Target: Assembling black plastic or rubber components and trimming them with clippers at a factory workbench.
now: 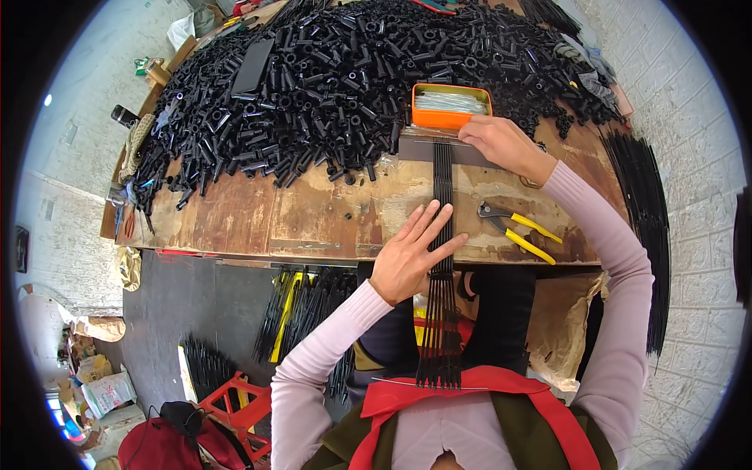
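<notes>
A row of long thin black rods (443,176) runs from a grey block (419,149) on the workbench, over the near edge, to my lap. My left hand (411,249) lies across the rods with its fingers spread, pressing them flat. At the block's right part, my right hand (505,145) is closed in a pinch by the rods' far ends; what its fingertips hold is too small to make out. Just behind the block sits an orange tin (439,117) filled with thin silvery metal pins (450,102). Cutting pliers (521,229) with yellow handles lie to the right of the rods.
A big heap of black tubular parts (329,86) covers the back of the wooden workbench (305,211), with a dark phone-like slab (253,66) on it. More black rods (642,227) hang at the right edge. Left below stand rod bundles (301,313) and a red plastic stool (239,411).
</notes>
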{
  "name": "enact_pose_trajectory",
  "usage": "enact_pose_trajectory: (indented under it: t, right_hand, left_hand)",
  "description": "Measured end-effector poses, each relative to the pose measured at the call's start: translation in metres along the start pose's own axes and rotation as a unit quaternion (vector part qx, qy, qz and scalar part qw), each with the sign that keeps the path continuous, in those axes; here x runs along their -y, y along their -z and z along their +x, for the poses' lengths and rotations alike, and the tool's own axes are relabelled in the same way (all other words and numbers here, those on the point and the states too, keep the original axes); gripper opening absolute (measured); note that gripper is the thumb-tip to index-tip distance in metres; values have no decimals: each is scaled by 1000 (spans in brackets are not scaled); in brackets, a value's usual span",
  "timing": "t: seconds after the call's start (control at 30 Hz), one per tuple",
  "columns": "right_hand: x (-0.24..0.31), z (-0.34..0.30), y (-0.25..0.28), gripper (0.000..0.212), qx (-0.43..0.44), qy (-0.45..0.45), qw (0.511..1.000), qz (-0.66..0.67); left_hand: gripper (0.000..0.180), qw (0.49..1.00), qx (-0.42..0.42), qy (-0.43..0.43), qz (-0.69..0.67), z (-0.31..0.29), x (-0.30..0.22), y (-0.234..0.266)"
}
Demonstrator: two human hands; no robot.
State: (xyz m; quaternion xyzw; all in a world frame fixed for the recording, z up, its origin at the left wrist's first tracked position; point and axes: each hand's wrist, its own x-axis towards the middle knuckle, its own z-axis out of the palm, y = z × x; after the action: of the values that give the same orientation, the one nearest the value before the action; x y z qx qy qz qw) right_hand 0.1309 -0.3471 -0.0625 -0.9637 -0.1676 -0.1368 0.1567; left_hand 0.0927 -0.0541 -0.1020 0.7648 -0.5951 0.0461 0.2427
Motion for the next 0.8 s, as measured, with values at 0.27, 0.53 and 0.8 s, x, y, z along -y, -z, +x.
enact_pose_trajectory:
  t: [0.27,0.53,0.8]
  right_hand:
    - [9,12,-4,15,-20,-32,998,44]
    - [81,-20,82,65,150,-68,925,341]
    - [165,-100,-20,55,80,56,926,363]
  left_hand:
    - [82,1000,6,-2,6,2,-3,4]
    - [92,995,40,76,-48,-6,-9,38]
    - [45,989,-12,-97,-111,78,93,-19]
